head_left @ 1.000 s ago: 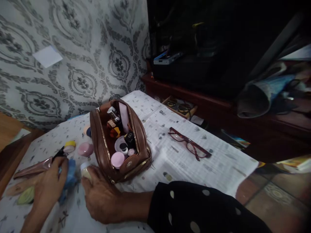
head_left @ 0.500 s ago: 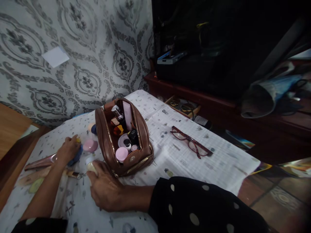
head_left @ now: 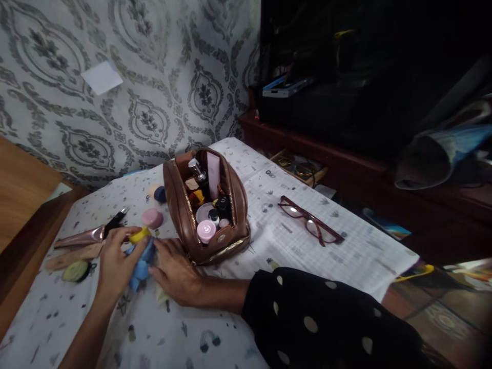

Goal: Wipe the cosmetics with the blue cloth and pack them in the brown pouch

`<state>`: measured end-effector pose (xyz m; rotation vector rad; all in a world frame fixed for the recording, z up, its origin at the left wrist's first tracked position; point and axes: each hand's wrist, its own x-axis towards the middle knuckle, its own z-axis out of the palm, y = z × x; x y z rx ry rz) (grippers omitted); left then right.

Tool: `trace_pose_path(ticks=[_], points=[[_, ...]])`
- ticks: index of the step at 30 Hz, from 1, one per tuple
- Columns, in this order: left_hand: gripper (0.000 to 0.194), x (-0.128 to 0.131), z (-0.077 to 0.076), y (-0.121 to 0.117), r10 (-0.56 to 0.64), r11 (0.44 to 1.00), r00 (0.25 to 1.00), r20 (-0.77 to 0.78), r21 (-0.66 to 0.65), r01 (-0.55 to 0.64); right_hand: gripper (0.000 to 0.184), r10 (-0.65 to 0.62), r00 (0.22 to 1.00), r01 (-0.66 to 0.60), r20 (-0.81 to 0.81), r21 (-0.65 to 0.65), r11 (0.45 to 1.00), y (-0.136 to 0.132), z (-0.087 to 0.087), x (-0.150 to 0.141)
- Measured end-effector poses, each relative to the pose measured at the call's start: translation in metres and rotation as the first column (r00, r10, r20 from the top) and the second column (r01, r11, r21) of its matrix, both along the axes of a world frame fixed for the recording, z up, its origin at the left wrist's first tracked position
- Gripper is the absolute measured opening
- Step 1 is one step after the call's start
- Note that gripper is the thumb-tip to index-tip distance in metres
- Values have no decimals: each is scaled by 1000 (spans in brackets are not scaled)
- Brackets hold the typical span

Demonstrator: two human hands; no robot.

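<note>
My left hand [head_left: 118,261] grips a small jar with a yellow lid [head_left: 139,235] between thumb and fingers. A crumpled blue cloth [head_left: 140,264] hangs beneath the jar, between my hands. My right hand [head_left: 180,277] is closed beside the cloth, its fingertips at the cloth's edge. Part of a cream-coloured item [head_left: 161,294] shows blurred below that hand; what its fingers hold is hidden. Just behind stands an open brown toiletry bag [head_left: 240,205], with a pink-lidded jar [head_left: 206,231], a pump bottle [head_left: 197,169] and other cosmetics inside. A pink jar [head_left: 152,218] lies left of the bag.
Left of my hand lie a rose-gold tube [head_left: 82,237], a beige tube [head_left: 73,256] and a green round item [head_left: 76,271]. Red-framed glasses [head_left: 311,221] rest on the white printed cloth [head_left: 265,241] to the right. A dark red cabinet [head_left: 346,169] stands beyond.
My left hand has moved from the rose-gold tube to the yellow-lidded jar, then brought it rightward with the blue cloth to my right hand. The view has shifted, so the bag appears farther right.
</note>
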<state>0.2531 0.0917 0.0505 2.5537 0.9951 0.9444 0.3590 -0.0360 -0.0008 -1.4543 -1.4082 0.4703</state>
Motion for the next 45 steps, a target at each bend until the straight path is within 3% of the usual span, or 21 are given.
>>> trace_pose_path(ticks=[3,10,14,17,23,26,30,37,40,45], points=[[34,-1,2,-21,-1,997,999,40,76,-2,52,29,1000,-30,-11,-14,999,1,2,1],[23,-8,3,-38,-66,979,996,59,198,53,44,55,997,-56,-52,-19,998,-1,6,3],[33,-9,9,-46,-121,965,989,87,245,97,39,92,994,-91,-58,23,996,-1,4,5],[38,-12,11,-44,-103,981,985,139,177,77,40,111,991,-109,-72,35,993,1,2,6],[39,-18,5,-37,63,993,949,310,-116,-28,40,147,980,-138,-135,76,987,-3,4,6],[42,-17,1,-39,80,982,914,399,-190,-4,35,179,952,-164,-250,80,983,-6,7,7],[43,-18,-3,-44,19,974,902,431,-210,80,48,195,933,-185,-303,61,981,-5,8,6],[37,-18,-5,-48,-160,975,911,380,-86,207,47,212,904,-165,-372,153,974,-6,8,4],[33,-18,-9,-49,-265,964,937,229,36,264,52,214,839,-137,-500,186,973,-4,6,1],[29,-24,-14,-46,-244,964,959,146,145,224,54,280,718,-221,-637,173,960,-2,6,-3]])
